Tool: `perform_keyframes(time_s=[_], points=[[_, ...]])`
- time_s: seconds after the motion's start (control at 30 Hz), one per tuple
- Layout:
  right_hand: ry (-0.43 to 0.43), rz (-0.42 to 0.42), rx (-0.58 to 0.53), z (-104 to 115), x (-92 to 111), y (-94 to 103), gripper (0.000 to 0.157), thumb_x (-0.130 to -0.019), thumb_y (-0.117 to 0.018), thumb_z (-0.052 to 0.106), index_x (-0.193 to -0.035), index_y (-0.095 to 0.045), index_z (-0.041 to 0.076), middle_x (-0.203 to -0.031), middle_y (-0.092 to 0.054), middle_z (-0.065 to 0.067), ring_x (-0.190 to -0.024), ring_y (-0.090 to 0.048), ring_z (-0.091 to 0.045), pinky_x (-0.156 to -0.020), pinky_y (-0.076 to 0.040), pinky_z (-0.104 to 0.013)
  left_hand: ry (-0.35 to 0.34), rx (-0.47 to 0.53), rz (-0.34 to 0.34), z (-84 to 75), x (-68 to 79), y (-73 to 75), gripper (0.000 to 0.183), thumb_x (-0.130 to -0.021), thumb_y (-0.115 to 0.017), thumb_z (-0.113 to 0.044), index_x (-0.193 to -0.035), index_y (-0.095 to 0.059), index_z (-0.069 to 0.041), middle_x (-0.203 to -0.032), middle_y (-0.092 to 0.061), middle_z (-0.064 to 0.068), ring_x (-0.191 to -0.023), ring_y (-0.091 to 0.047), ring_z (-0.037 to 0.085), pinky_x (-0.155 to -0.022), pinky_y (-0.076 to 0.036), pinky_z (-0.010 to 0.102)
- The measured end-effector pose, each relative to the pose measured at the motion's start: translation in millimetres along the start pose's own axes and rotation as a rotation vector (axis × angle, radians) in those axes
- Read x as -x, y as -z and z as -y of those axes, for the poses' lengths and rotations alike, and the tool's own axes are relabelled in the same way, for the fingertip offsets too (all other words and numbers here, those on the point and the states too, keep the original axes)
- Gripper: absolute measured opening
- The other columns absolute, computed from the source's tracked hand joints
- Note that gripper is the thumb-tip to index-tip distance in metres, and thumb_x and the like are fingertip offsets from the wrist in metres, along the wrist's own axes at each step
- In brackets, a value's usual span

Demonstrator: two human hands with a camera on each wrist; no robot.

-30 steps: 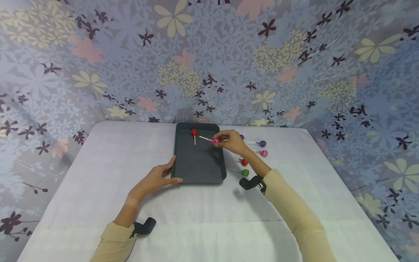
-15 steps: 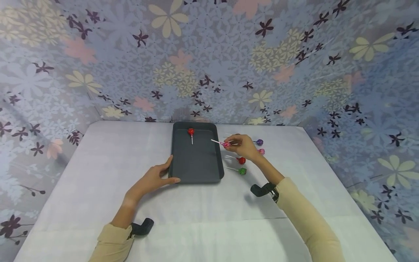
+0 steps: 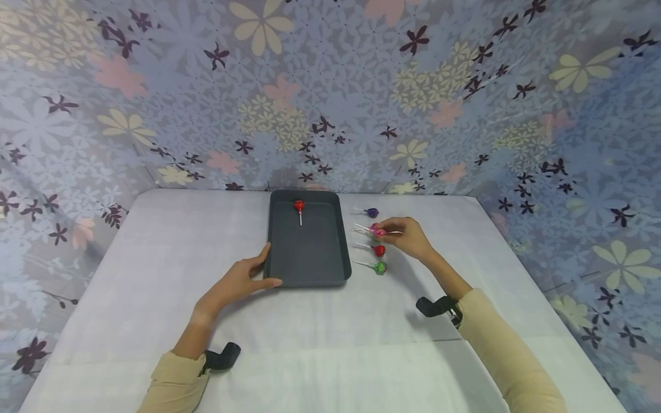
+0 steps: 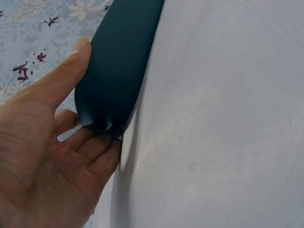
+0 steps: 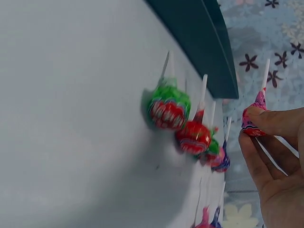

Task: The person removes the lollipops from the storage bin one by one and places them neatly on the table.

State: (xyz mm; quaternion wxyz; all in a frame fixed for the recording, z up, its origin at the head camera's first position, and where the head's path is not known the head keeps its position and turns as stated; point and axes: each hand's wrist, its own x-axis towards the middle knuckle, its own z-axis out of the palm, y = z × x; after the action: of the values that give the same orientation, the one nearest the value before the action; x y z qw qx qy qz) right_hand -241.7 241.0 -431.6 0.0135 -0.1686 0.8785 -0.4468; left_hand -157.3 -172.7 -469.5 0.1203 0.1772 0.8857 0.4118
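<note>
My right hand (image 3: pixel 410 238) pinches a pink lollipop (image 5: pixel 253 118) between thumb and fingers, its white stick pointing away from the palm. It is right of the dark grey tray (image 3: pixel 310 252), over a row of lollipops. That row has a purple lollipop (image 3: pixel 372 213), a red lollipop (image 3: pixel 379 250) and a green lollipop (image 3: pixel 380 268); the held one partly covers others. Inside the tray, near its far end, lies another red lollipop (image 3: pixel 299 205). With thumb and curled fingers, my left hand (image 3: pixel 234 287) grips the tray's near left corner, also seen in the left wrist view.
A white cloth (image 3: pixel 310 355) covers the table. Behind it rises a flower-patterned backdrop (image 3: pixel 330 97). In the right wrist view, a further pink lollipop (image 5: pixel 204 218) and a dark blue one (image 5: pixel 216 219) lie beyond the row, at the bottom edge.
My right hand has moved right with the pink lollipop, from above the tray to over the row beside it. The left hand stays at the tray corner.
</note>
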Motion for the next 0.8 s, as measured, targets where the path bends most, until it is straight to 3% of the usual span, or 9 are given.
perform_keyframes(time_s=[0.27,0.5,0.8], points=[[-0.015,-0.053,0.056,-12,12,5.8,0.021,-0.085,-0.074,0.001,-0.105,-0.071,-0.004,-0.106,-0.070,-0.022,-0.100,-0.067,-0.033,-0.077,-0.054,-0.014,-0.001,0.025,-0.003,0.0,1.7,-1.0,0.100,-0.085,-0.071,-0.050,-0.157,-0.015,-0.011,-0.158,-0.025,0.017,-0.141,-0.035,0.037,-0.114,-0.032,0.054],[-0.016,-0.064,0.033,0,31,13.5,0.025,-0.083,-0.072,-0.006,-0.107,-0.068,-0.014,-0.106,-0.068,-0.030,-0.100,-0.065,-0.043,-0.079,-0.054,-0.015,0.010,0.008,-0.002,-0.6,0.6,-1.9,0.100,-0.084,-0.071,-0.051,-0.157,-0.015,-0.012,-0.157,-0.026,0.017,-0.142,-0.032,0.038,-0.114,-0.032,0.055],[-0.076,-0.092,0.043,-46,37,19.9,0.026,-0.082,-0.075,-0.001,-0.107,-0.070,-0.008,-0.111,-0.068,-0.027,-0.099,-0.068,-0.029,-0.076,-0.054,-0.013,0.007,0.013,-0.008,1.0,0.8,-2.3,0.100,-0.084,-0.072,-0.051,-0.157,-0.016,-0.012,-0.157,-0.026,0.018,-0.141,-0.034,0.039,-0.114,-0.032,0.055]])
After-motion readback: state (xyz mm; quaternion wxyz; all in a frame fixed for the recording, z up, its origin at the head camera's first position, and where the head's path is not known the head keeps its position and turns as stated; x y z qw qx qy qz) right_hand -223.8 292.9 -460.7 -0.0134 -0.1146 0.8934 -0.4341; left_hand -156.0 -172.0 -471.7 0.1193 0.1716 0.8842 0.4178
